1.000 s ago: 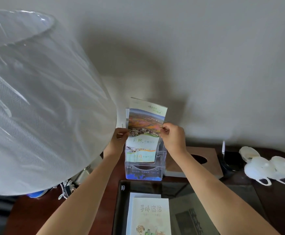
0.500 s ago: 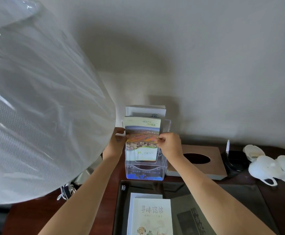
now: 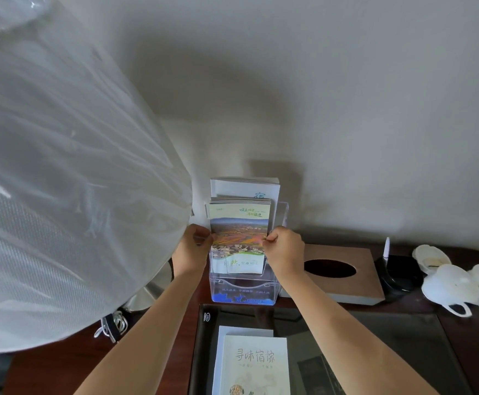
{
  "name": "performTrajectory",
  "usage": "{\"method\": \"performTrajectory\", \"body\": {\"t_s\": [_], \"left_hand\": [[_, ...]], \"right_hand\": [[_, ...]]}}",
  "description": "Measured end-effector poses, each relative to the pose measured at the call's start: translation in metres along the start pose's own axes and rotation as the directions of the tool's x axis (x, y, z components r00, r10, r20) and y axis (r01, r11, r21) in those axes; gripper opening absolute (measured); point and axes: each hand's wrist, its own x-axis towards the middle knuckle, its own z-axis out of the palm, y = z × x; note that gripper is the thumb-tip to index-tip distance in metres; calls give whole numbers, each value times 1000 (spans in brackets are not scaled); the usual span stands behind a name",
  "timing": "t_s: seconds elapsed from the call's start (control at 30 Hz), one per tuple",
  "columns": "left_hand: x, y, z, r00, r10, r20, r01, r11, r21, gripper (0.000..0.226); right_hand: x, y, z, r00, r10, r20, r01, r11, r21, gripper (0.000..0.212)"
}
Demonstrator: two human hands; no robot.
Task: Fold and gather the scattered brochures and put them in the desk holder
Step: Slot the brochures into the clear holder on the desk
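A clear acrylic desk holder (image 3: pixel 272 292) stands against the wall on the dark wooden desk. A folded brochure with a landscape photo (image 3: pixel 239 223) stands upright in its front pocket. My left hand (image 3: pixel 194 248) pinches the brochure's left edge and my right hand (image 3: pixel 285 248) pinches its right edge. A white brochure (image 3: pixel 245 188) stands in the rear pocket behind it. Two more pale brochures (image 3: pixel 254 363), stacked, lie on the glass desk pad in front of the holder.
A large translucent lampshade (image 3: pixel 61 181) fills the left side, close to my left arm. Right of the holder sit a wooden tissue box (image 3: pixel 343 276), a black pen stand (image 3: pixel 395 269) and white cups (image 3: pixel 460 286). A cable (image 3: pixel 112 326) lies under the lamp.
Both hands have lowered the landscape brochure from above the holder down into its front pocket. It now sits deeper and straight, with the white brochure showing behind.
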Motion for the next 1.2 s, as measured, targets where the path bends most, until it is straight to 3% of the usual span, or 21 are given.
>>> {"method": "performTrajectory", "body": {"t_s": [0.07,0.17,0.27,0.3,0.4,0.47,0.67,0.8,0.9,1.0,1.1,1.13,1.2], "left_hand": [[-1,5,-6,1000,-9,4,9,1000,-1,17],[-30,-6,-15,993,-90,-74,87,995,-50,13],[-102,-53,-13,961,-274,-17,273,959,-74,18],[-130,-70,-11,946,-320,54,322,946,-39,20],[-196,-111,-7,868,-445,222,429,896,117,26],[-222,-126,-6,810,-512,286,456,857,241,36],[-242,-125,5,719,-590,366,451,798,399,62],[-233,-125,9,693,-626,356,459,765,452,64],[-231,-129,12,651,-632,420,482,772,415,62],[-241,-128,14,664,-567,488,529,817,230,36],[-255,-125,10,709,-498,500,593,804,-40,27],[-257,-123,7,718,-464,519,598,793,-119,28],[-257,-118,-3,729,-369,577,582,778,-237,30]], "right_hand": [[-8,0,-6,1000,1,-20,0,999,46,9],[-47,10,-17,993,23,-118,9,965,262,19],[-123,49,-8,972,232,-43,-199,904,378,21],[-149,67,-3,937,347,31,-334,869,364,23],[-209,112,10,745,615,258,-661,732,164,35],[-232,124,13,673,669,316,-718,693,64,40],[-248,112,22,604,678,419,-746,665,-1,24],[-248,107,22,632,651,420,-705,708,-36,26],[-256,107,23,741,574,348,-541,818,-197,36],[-269,107,23,848,438,297,-372,893,-255,41],[-275,114,22,877,372,305,-376,925,-48,41],[-275,117,19,864,391,317,-440,893,97,42],[-271,121,9,806,439,396,-583,701,411,52]]}}
